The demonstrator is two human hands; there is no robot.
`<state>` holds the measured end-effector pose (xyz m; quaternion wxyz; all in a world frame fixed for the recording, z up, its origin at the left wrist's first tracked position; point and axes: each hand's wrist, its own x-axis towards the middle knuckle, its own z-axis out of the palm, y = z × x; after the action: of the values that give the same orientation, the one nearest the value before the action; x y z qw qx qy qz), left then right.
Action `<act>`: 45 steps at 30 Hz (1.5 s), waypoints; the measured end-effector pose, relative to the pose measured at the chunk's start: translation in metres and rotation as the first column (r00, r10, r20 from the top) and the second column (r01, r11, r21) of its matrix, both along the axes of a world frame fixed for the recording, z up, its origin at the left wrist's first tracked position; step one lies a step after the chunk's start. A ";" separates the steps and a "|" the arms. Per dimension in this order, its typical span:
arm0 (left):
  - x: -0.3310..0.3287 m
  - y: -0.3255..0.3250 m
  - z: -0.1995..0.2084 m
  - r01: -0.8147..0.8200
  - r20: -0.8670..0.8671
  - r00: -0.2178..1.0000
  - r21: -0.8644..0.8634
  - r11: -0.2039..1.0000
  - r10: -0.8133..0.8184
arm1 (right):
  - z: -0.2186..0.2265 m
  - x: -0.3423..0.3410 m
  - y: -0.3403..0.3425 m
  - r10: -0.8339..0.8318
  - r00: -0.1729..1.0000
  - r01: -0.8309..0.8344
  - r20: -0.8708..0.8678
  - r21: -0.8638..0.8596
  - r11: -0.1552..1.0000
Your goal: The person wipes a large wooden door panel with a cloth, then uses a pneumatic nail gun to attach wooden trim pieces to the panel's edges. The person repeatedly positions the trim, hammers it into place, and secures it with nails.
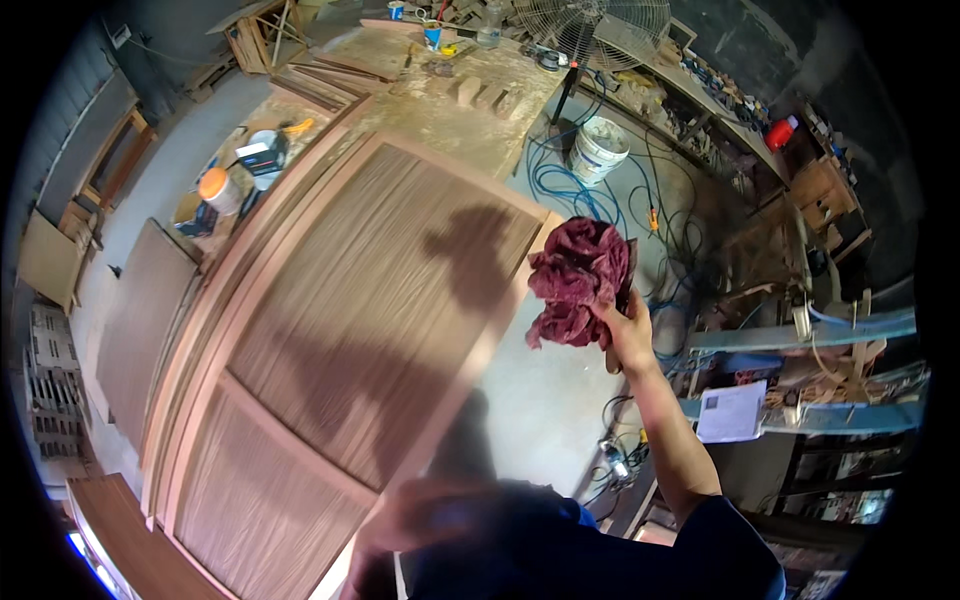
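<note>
A crumpled maroon cloth (583,275) is bunched in my right hand (629,335), whose fingers are wrapped round it. I hold it to the right of a large framed wooden panel (370,270), raised above the floor beside the panel's edge. A cross rail divides the panel into two wood-grained fields, and shadows fall across it. My left hand (425,515) is low in the picture, close to the panel's near right edge. It is smeared by motion, so its fingers cannot be made out.
A worktable (400,100) extends beyond the panel. A white bucket (599,150) and blue hoses (555,180) lie on the floor at right, near a standing fan (590,25). An orange-lidded tub (218,190) stands left. Cluttered shelving (810,415) lines the right side.
</note>
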<state>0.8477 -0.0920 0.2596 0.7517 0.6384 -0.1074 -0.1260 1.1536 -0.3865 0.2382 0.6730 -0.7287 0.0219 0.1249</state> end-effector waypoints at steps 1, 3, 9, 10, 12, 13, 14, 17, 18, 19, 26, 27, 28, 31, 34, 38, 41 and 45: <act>0.037 0.006 0.002 -0.093 -0.057 0.994 0.018 0.996 0.094 | 0.000 0.037 -0.002 -0.032 0.999 0.033 0.024 -0.027 0.999; 0.095 0.018 -0.003 -0.427 -0.192 0.891 -0.045 0.903 0.412 | -0.010 0.104 0.000 -0.036 0.997 0.039 0.066 -0.045 0.998; 0.326 0.116 0.104 -0.837 0.690 0.381 -0.025 0.547 0.615 | -0.009 0.277 -0.036 0.001 0.997 0.013 0.074 -0.194 0.981; 0.339 0.131 0.144 -0.909 0.779 0.297 0.053 0.414 0.552 | -0.007 0.313 -0.013 0.066 0.991 -0.050 0.118 -0.136 0.989; 0.378 0.152 0.174 -0.972 0.868 0.215 0.144 0.188 0.447 | -0.013 0.380 0.004 0.112 0.986 -0.099 0.123 -0.105 0.989; 0.410 0.161 0.167 -0.979 0.887 0.200 0.168 0.112 0.416 | -0.008 0.413 -0.001 0.090 0.991 -0.076 0.098 -0.138 0.987; 0.439 0.169 0.158 -0.979 0.891 0.201 0.199 0.049 0.406 | -0.024 0.449 -0.011 0.077 0.978 -0.056 0.193 -0.112 0.992; 0.474 0.190 0.173 -0.911 0.946 0.126 0.230 -0.342 0.300 | -0.019 0.548 0.061 0.255 0.963 -0.239 0.091 -0.160 0.958; 0.489 0.191 0.176 -0.864 0.954 0.108 0.230 -0.449 0.281 | -0.046 0.576 0.071 0.296 0.922 -0.245 0.252 -0.215 0.945; 0.511 0.193 0.166 -0.820 0.957 0.050 0.203 -0.536 0.286 | -0.060 0.627 0.084 0.337 0.833 -0.224 0.438 -0.291 0.930; 0.597 0.200 0.166 -0.405 0.994 -0.024 0.089 -0.910 0.108 | -0.075 0.850 0.182 0.682 0.642 -0.195 0.350 -0.786 0.587; 0.592 0.193 0.168 -0.340 0.995 -0.026 0.079 -0.937 0.093 | -0.092 0.878 0.190 0.688 0.575 -0.160 0.443 -0.764 0.626; 0.586 0.187 0.177 -0.273 0.993 -0.015 0.105 -0.956 0.113 | -0.113 0.909 0.200 0.684 0.502 -0.132 0.529 -0.735 0.665; 0.592 0.195 0.163 -0.257 0.957 0.077 0.290 -0.922 0.280 | -0.107 0.937 0.244 0.792 0.447 -0.028 0.416 -0.878 0.477; 0.561 0.193 0.190 -0.234 0.912 0.191 0.402 -0.885 0.364 | -0.209 0.980 0.274 0.896 0.269 -0.219 0.353 -0.883 0.414; 0.562 0.200 0.274 -0.253 0.840 0.439 0.457 -0.853 0.319 | -0.146 0.874 0.264 0.917 0.281 -0.385 0.282 -0.842 0.377; 0.525 0.172 0.298 -0.296 0.878 0.423 0.368 -0.882 0.224 | -0.217 0.847 0.206 0.855 0.047 -0.361 0.517 -0.789 0.497; 0.500 0.154 0.268 -0.585 0.954 0.288 0.248 -0.772 0.089 | -0.181 0.790 0.029 0.955 0.193 -0.536 0.227 -0.791 0.296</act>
<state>1.3475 0.0621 0.5279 -0.2015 0.8313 0.3037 0.4196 1.9437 -0.3578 0.0571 0.2172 -0.7724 -0.5731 0.1666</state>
